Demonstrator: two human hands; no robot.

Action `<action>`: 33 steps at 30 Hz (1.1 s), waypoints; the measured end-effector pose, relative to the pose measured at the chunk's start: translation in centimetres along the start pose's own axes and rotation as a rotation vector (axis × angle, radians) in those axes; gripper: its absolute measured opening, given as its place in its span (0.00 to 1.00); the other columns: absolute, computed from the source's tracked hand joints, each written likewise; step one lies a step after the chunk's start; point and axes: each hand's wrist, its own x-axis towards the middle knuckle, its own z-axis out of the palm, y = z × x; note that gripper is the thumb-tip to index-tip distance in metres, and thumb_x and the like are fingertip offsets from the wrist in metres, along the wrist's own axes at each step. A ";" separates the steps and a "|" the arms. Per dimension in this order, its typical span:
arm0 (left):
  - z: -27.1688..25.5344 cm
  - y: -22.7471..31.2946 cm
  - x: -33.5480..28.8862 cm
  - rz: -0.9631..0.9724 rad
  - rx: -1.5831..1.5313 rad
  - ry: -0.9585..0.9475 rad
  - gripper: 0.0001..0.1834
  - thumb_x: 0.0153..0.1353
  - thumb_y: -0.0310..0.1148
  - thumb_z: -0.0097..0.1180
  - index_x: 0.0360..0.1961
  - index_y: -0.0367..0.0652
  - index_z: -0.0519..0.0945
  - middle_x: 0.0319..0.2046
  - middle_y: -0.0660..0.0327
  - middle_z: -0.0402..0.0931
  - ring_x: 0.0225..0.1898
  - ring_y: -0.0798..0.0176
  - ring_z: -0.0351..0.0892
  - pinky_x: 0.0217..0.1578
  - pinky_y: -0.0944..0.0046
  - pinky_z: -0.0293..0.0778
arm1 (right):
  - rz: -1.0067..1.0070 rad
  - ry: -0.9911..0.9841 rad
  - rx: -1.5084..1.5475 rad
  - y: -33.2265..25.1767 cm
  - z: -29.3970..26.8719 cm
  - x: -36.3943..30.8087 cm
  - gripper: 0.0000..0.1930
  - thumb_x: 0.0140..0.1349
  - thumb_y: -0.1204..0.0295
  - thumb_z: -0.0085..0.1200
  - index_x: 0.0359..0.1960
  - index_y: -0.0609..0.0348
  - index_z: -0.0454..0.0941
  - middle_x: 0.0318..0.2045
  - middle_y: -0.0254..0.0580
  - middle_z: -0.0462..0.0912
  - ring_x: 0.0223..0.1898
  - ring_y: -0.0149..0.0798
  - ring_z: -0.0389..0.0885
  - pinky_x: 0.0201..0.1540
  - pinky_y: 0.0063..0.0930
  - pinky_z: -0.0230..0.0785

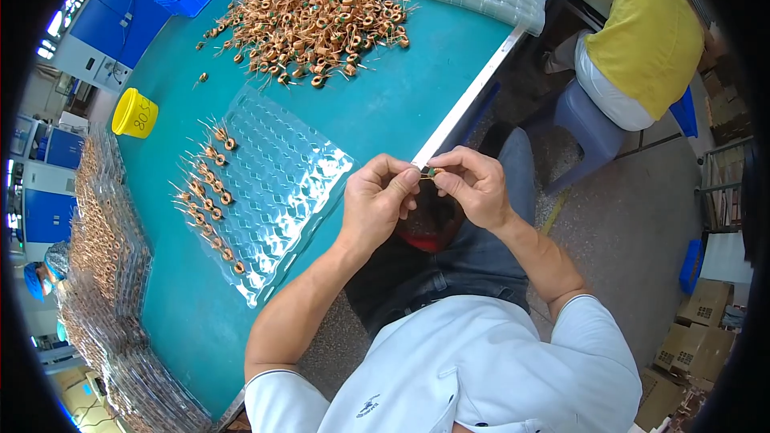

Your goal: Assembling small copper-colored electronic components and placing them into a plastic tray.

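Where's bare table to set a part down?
Table between tray, coil pile and metal edge; also the strip between tray and stacked trays, widest toward the wearer. Crowded: under the pile, along the left edge.

I see a green table (377, 104) left of centre. Grey floor (622, 208) runs down the right; a stool (589, 124) stands upper right, blue cabinets (120, 12) upper left.

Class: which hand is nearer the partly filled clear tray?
Left. The left hand is just right of the clear tray; the right hand is farther right, beyond the left.
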 end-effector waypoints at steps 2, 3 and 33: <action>-0.2 -0.1 0.2 0.017 0.021 -0.023 0.08 0.65 0.32 0.60 0.38 0.38 0.78 0.26 0.65 0.77 0.24 0.75 0.75 0.22 0.75 0.70 | 0.002 0.008 0.011 0.3 0.1 -0.1 0.08 0.63 0.77 0.58 0.43 0.66 0.80 0.31 0.38 0.82 0.29 0.25 0.80 0.31 0.18 0.74; -0.2 -0.2 0.3 0.033 0.039 -0.044 0.09 0.64 0.31 0.61 0.40 0.37 0.78 0.28 0.64 0.77 0.26 0.74 0.76 0.25 0.74 0.72 | 0.042 0.047 0.100 0.4 0.2 -0.3 0.09 0.64 0.76 0.57 0.45 0.66 0.79 0.32 0.39 0.82 0.30 0.26 0.79 0.32 0.18 0.75; -0.5 0.1 1.0 0.702 0.667 0.004 0.04 0.58 0.23 0.63 0.35 0.36 0.81 0.37 0.58 0.79 0.29 0.69 0.78 0.28 0.72 0.72 | -0.162 -0.067 -0.362 0.2 -1.0 -0.3 0.15 0.59 0.73 0.64 0.47 0.62 0.78 0.28 0.41 0.83 0.26 0.31 0.82 0.29 0.22 0.73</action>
